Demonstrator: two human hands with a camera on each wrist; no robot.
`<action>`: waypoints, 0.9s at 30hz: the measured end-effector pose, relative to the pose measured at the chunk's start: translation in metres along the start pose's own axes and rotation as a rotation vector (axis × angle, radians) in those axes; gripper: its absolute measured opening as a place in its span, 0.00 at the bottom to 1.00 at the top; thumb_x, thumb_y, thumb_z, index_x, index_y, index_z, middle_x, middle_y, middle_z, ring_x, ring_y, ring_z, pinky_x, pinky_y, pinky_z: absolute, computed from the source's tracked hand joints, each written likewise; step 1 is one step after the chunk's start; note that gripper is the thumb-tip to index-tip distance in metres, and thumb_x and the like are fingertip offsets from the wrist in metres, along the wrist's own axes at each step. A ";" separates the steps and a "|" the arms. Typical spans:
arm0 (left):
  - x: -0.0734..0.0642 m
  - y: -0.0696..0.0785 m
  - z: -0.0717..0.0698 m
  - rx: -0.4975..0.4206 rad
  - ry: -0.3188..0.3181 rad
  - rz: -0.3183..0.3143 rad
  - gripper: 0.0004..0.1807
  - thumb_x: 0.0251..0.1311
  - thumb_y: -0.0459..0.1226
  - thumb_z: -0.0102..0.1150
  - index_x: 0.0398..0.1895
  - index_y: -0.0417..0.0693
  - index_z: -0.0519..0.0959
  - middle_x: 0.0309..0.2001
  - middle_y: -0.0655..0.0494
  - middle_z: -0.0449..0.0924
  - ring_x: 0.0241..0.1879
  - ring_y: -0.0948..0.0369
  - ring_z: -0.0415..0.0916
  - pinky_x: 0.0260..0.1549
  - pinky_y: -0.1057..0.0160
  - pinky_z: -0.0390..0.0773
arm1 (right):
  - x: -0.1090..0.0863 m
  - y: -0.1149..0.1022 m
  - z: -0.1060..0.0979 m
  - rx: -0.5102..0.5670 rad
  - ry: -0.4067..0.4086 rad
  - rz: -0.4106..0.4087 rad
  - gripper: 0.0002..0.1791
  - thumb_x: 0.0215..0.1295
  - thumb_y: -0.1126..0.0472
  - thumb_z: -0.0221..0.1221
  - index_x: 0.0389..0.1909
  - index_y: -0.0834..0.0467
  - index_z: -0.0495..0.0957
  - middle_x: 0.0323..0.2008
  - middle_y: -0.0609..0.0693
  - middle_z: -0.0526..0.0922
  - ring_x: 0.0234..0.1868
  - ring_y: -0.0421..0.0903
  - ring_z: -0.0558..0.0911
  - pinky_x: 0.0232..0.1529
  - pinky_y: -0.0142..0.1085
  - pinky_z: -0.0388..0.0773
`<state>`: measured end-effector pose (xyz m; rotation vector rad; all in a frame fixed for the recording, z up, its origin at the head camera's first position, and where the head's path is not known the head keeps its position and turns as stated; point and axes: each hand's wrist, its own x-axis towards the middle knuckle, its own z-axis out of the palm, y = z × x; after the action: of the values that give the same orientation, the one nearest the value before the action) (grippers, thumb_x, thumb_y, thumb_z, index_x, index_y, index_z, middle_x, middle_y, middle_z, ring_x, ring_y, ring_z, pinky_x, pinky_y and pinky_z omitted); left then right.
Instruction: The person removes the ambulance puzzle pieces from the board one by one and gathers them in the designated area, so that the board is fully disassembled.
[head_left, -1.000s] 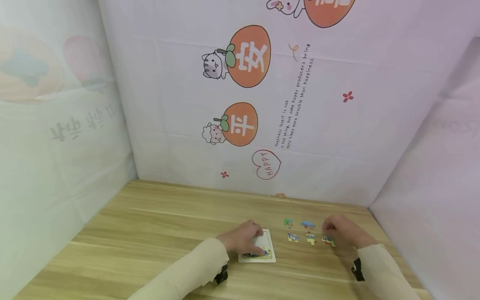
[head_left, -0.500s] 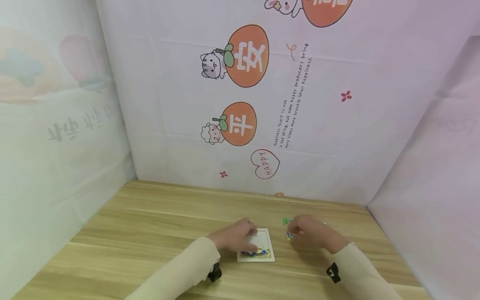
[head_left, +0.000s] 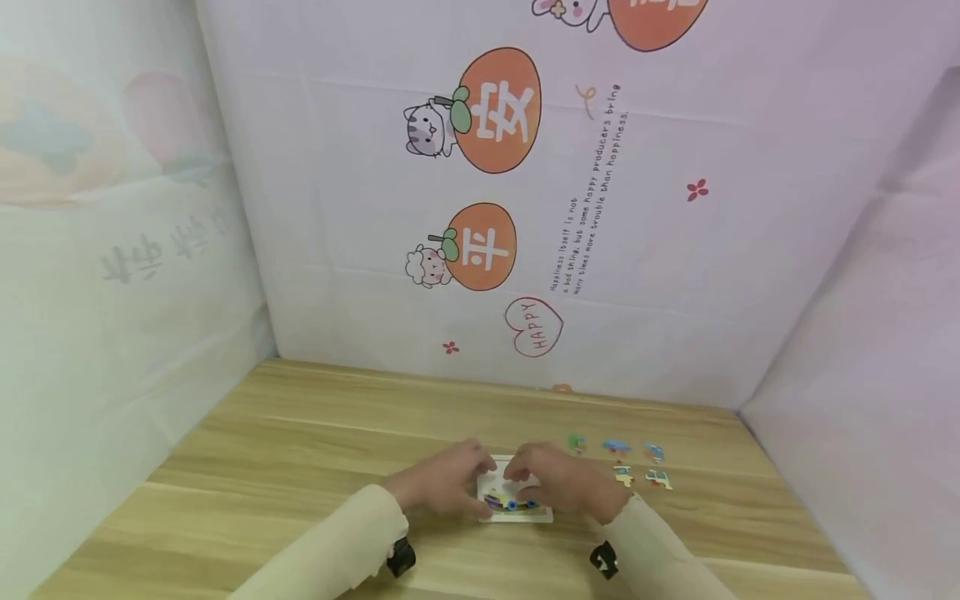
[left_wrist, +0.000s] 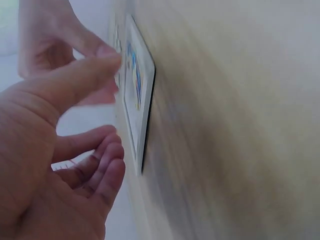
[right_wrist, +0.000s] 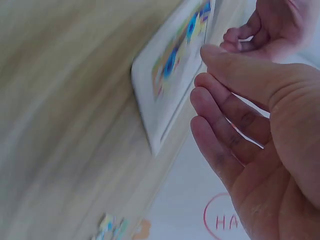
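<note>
At puzzle tray (head_left: 493, 482), left hand (head_left: 438, 482) has thumb and fingers apart; can't tell if right hand (head_left: 567, 482) pinches anything.

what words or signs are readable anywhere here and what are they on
"HAPPY": red heart on the back wall
"Happiness itself is not a bad thing, but some happy producers bring many times more trouble than happiness.": back wall
"安": middle orange fruit
"平": lower orange fruit
Cut off: character on top orange fruit
Too faint: left wall characters
None readable: puzzle board, loose pieces
</note>
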<state>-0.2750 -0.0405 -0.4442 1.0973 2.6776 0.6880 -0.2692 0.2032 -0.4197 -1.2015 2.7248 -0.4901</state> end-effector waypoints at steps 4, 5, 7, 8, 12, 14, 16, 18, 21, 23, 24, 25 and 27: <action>-0.006 0.006 0.003 -0.006 -0.008 0.015 0.37 0.57 0.50 0.78 0.66 0.42 0.77 0.54 0.55 0.76 0.52 0.65 0.70 0.54 0.66 0.77 | 0.005 -0.006 0.009 0.021 0.023 -0.017 0.13 0.64 0.66 0.71 0.49 0.58 0.87 0.46 0.48 0.88 0.47 0.40 0.85 0.52 0.34 0.86; -0.007 0.007 0.004 -0.012 -0.009 0.010 0.37 0.57 0.50 0.78 0.66 0.42 0.78 0.53 0.56 0.75 0.51 0.66 0.69 0.53 0.67 0.76 | 0.006 -0.006 0.011 0.038 0.030 -0.024 0.13 0.63 0.66 0.72 0.49 0.57 0.87 0.46 0.47 0.89 0.47 0.39 0.85 0.52 0.33 0.86; -0.009 0.008 0.005 -0.023 -0.007 0.000 0.35 0.58 0.49 0.78 0.65 0.43 0.78 0.50 0.57 0.74 0.48 0.67 0.66 0.50 0.69 0.74 | 0.009 -0.008 0.015 0.055 0.034 -0.041 0.12 0.63 0.66 0.72 0.47 0.57 0.88 0.45 0.47 0.89 0.46 0.38 0.85 0.52 0.32 0.86; -0.010 0.008 0.006 -0.029 -0.003 -0.006 0.34 0.58 0.48 0.78 0.65 0.43 0.78 0.49 0.58 0.73 0.47 0.68 0.65 0.48 0.70 0.74 | 0.011 -0.009 0.016 0.066 0.033 -0.048 0.11 0.64 0.66 0.71 0.46 0.56 0.89 0.44 0.47 0.89 0.46 0.38 0.85 0.51 0.32 0.85; -0.012 0.003 0.006 -0.054 0.006 -0.002 0.32 0.60 0.47 0.77 0.63 0.42 0.79 0.48 0.58 0.73 0.46 0.68 0.65 0.47 0.70 0.74 | 0.016 -0.014 0.018 0.080 0.015 -0.050 0.08 0.65 0.67 0.71 0.43 0.56 0.89 0.42 0.47 0.88 0.45 0.38 0.84 0.51 0.30 0.84; -0.012 0.001 0.007 -0.057 0.009 0.002 0.31 0.60 0.47 0.76 0.62 0.42 0.80 0.49 0.58 0.74 0.48 0.67 0.68 0.50 0.69 0.75 | 0.016 -0.015 0.017 0.076 0.010 -0.048 0.08 0.65 0.67 0.70 0.43 0.56 0.89 0.42 0.47 0.88 0.45 0.38 0.84 0.51 0.30 0.84; -0.012 0.000 0.008 -0.059 0.014 0.003 0.30 0.60 0.47 0.77 0.61 0.43 0.80 0.51 0.57 0.75 0.50 0.66 0.70 0.53 0.67 0.77 | 0.016 -0.015 0.017 0.074 0.008 -0.049 0.08 0.64 0.67 0.71 0.43 0.56 0.90 0.42 0.47 0.88 0.45 0.38 0.83 0.50 0.30 0.84; -0.011 -0.001 0.009 -0.061 0.018 0.001 0.30 0.59 0.48 0.77 0.60 0.44 0.81 0.51 0.57 0.76 0.51 0.66 0.71 0.55 0.66 0.77 | 0.016 -0.015 0.018 0.069 0.007 -0.050 0.08 0.64 0.67 0.71 0.43 0.56 0.90 0.42 0.47 0.88 0.45 0.38 0.83 0.50 0.30 0.84; -0.009 -0.002 0.009 -0.079 0.022 -0.005 0.29 0.58 0.47 0.79 0.59 0.45 0.81 0.50 0.58 0.76 0.51 0.66 0.72 0.54 0.66 0.77 | 0.015 -0.014 0.018 0.063 0.002 -0.038 0.09 0.64 0.67 0.71 0.44 0.55 0.90 0.42 0.46 0.87 0.45 0.38 0.83 0.50 0.29 0.84; -0.008 -0.002 0.009 -0.086 0.021 -0.007 0.29 0.57 0.47 0.79 0.59 0.44 0.82 0.49 0.58 0.76 0.50 0.66 0.72 0.54 0.67 0.77 | 0.016 -0.014 0.018 0.057 -0.002 -0.031 0.10 0.63 0.66 0.71 0.45 0.55 0.90 0.42 0.46 0.87 0.45 0.37 0.83 0.49 0.29 0.84; -0.008 -0.002 0.009 -0.092 0.020 -0.009 0.29 0.57 0.46 0.79 0.59 0.44 0.82 0.49 0.58 0.76 0.50 0.66 0.72 0.54 0.67 0.77 | 0.016 -0.014 0.018 0.057 -0.004 -0.026 0.10 0.63 0.66 0.71 0.45 0.55 0.90 0.42 0.46 0.87 0.45 0.37 0.83 0.49 0.28 0.84; -0.007 -0.002 0.009 -0.098 0.017 -0.012 0.29 0.57 0.46 0.80 0.59 0.44 0.82 0.49 0.58 0.76 0.50 0.67 0.72 0.54 0.67 0.77 | 0.016 -0.014 0.017 0.059 -0.006 -0.019 0.11 0.63 0.66 0.72 0.46 0.55 0.90 0.42 0.46 0.86 0.45 0.37 0.83 0.49 0.28 0.84; -0.007 -0.003 0.008 -0.106 0.011 -0.017 0.29 0.57 0.47 0.80 0.59 0.45 0.82 0.49 0.59 0.76 0.50 0.67 0.72 0.54 0.67 0.77 | 0.015 -0.014 0.017 0.066 -0.008 -0.011 0.11 0.63 0.66 0.72 0.46 0.55 0.91 0.43 0.46 0.86 0.46 0.38 0.83 0.49 0.29 0.84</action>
<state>-0.2694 -0.0439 -0.4528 1.0462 2.6230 0.8244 -0.2660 0.1790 -0.4307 -1.2003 2.6748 -0.5701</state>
